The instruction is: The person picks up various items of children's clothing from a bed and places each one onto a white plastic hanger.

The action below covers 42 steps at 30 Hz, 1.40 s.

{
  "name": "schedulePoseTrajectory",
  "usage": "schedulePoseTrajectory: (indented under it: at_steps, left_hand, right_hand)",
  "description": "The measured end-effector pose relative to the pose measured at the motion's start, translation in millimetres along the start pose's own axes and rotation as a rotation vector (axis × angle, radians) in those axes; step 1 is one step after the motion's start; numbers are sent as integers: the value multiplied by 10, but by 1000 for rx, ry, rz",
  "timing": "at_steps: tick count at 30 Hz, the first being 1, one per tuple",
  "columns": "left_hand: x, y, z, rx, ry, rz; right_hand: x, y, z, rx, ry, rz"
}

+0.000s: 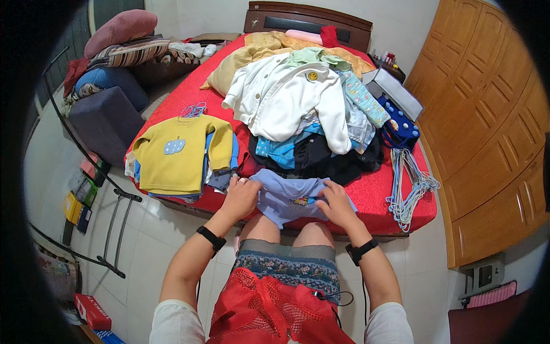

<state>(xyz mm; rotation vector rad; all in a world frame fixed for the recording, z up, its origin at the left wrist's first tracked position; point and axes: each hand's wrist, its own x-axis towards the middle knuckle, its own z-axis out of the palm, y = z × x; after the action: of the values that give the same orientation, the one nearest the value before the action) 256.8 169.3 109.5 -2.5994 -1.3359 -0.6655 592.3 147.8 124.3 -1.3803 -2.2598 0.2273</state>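
Note:
A small lavender-blue shirt (283, 195) with a printed front lies at the near edge of the bed, partly over its side. My left hand (242, 193) grips the shirt's left edge, and a ring shows on one finger. On the opposite edge, my right hand (337, 202) pinches the cloth near the print. To the left rests a stack of clothes topped by a yellow sweater (172, 159) with a blue patch. Just beyond the shirt rises a heap of clothes with a white buttoned cardigan (283, 99) on top and black garments (318, 157) beneath.
Wire hangers (408, 189) are bunched on the bed's right side, near a blue dotted bag (397, 124) and a grey box (393, 92). Wooden wardrobe doors (485, 107) line the right. At left stand a metal rack (116, 232) and a dark padded seat (103, 124).

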Motion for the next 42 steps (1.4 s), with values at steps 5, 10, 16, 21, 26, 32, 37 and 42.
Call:
schedulePoseTrajectory:
  at_steps: [5,10,16,21,26,32,37,42]
  left_hand:
    - [190,305,-80,-63,-25,-154]
    - [284,450,17,-4,118,-80]
    - [411,527,175,70,199,-119]
    - [501,445,139,-157,280,-208]
    - [513,227,-83,-382,334,-165]
    - [549,89,-447,-663,207,-292]
    - [478,44,-678,-689,162,-295]
    - [278,14,-746,-607,103,-305]
  right_hand:
    - [125,-135,-37,-6,106,90]
    - [225,-217,42,-165,119,122]
    - [325,-207,44,-218,97,328]
    - [333,82,102,-206,83,495]
    - [311,211,68,-90,11,458]
    - [258,313,114,397,71,350]
    - [270,436,205,486,68,385]
    - [289,284,262,286,131,341]
